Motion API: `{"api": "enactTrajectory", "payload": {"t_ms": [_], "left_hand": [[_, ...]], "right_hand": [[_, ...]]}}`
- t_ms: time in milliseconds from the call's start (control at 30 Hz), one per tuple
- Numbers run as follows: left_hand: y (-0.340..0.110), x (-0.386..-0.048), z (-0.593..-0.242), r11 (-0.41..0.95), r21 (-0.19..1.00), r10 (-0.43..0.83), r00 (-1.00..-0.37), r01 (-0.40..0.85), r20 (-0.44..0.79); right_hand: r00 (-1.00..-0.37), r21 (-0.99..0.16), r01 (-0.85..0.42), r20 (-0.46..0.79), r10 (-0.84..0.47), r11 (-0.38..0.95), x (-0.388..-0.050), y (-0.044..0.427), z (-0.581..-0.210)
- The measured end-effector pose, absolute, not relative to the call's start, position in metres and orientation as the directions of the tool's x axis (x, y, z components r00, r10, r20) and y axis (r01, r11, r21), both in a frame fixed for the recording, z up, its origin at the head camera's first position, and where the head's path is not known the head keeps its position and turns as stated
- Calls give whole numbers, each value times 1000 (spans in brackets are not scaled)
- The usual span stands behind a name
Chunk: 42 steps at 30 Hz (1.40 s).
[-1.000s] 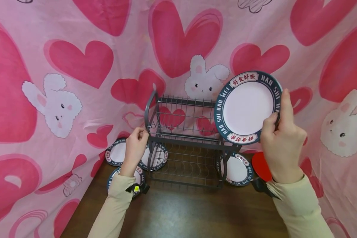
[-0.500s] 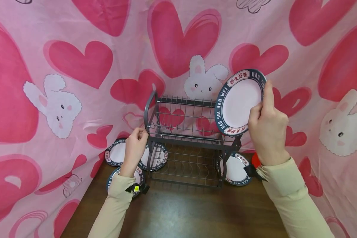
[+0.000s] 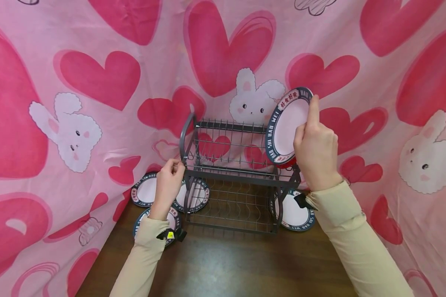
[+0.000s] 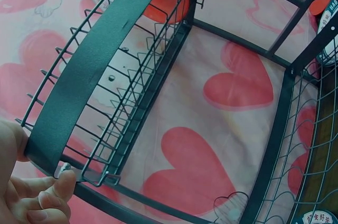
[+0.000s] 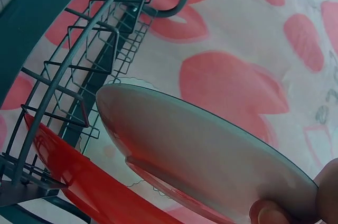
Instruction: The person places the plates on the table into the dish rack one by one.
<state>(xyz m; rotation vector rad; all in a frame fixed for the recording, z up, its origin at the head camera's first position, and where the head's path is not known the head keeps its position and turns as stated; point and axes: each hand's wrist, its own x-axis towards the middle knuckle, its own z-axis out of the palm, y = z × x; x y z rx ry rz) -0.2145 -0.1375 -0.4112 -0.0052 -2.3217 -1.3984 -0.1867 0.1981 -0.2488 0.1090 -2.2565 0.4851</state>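
Observation:
A dark metal two-tier dish rack [image 3: 230, 176] stands in the middle of the head view. My left hand [image 3: 169, 181] pinches the left end of its upper frame, near the corner post. My right hand [image 3: 317, 152] grips a white plate [image 3: 288, 130] with a dark lettered rim, thumb and curled fingers at its near edge and index finger along the rim. The plate hangs tilted over the rack's right end, apart from the wires in the right wrist view. Below it, a red dish [image 5: 90, 182] sits against the rack's end wires; its lower part is out of view.
Left of the rack lie several matching plates [image 3: 145, 190] on the brown wooden table [image 3: 223, 260], partly behind my left arm. Another plate [image 3: 295, 212] lies at the rack's right foot. Pink heart-patterned cloth [image 3: 96, 24] hangs behind and at both sides.
My right hand has moved left with the white plate and turned it more edge-on, over the rack's right end. My left hand has stayed at the frame.

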Motion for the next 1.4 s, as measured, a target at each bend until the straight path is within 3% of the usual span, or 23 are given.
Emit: {"api": "enactTrajectory", "payload": {"t_ms": [867, 1400], "left_hand": [[-138, -216, -412, 491, 842, -206, -909, 223, 361], [-137, -215, -412, 491, 842, -207, -909, 222, 361]], "right_hand": [[-736, -224, -180, 677, 20, 958, -207, 186, -264], [-758, -238, -160, 651, 36, 958, -216, 184, -269]]}}
